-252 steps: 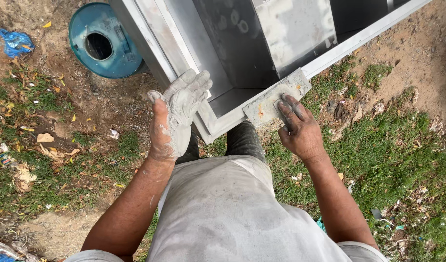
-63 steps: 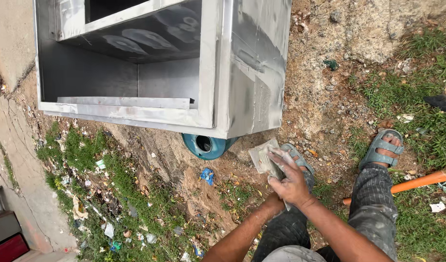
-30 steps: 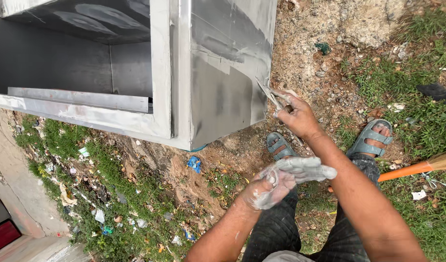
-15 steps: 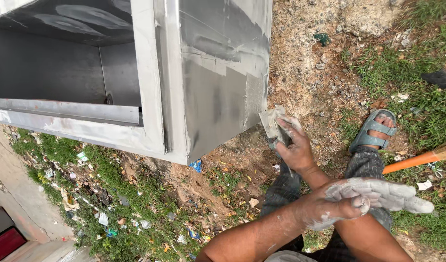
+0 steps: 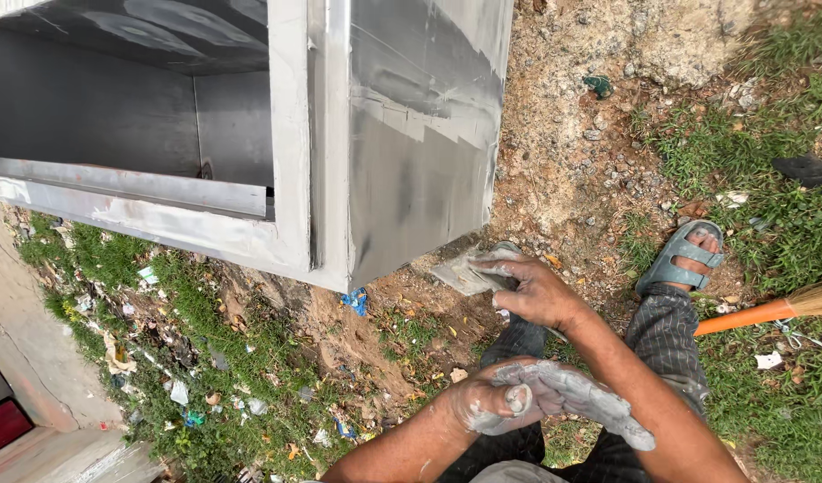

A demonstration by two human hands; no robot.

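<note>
My right hand (image 5: 540, 293) grips a flat scraper (image 5: 469, 271) smeared with grey putty, its blade just below the bottom corner of a grey metal cabinet (image 5: 411, 134). The blade is close to the cabinet's side panel, which shows streaks of dried filler; I cannot tell if they touch. My left hand (image 5: 500, 404), coated in grey putty, is closed around a putty-covered flat blade (image 5: 599, 411) that sticks out to the right, over my right forearm. Both hands hover above my knees.
My foot in a grey sandal (image 5: 679, 259) rests on bare dirt. A broom with an orange handle (image 5: 760, 313) lies on the grass at right. Litter and a blue scrap (image 5: 355, 300) lie under the cabinet. A concrete ledge (image 5: 62, 456) runs at bottom left.
My right hand has dropped a little with the scraper toward the cabinet's bottom corner. My left hand has moved left and closer to my body, still holding its blade.
</note>
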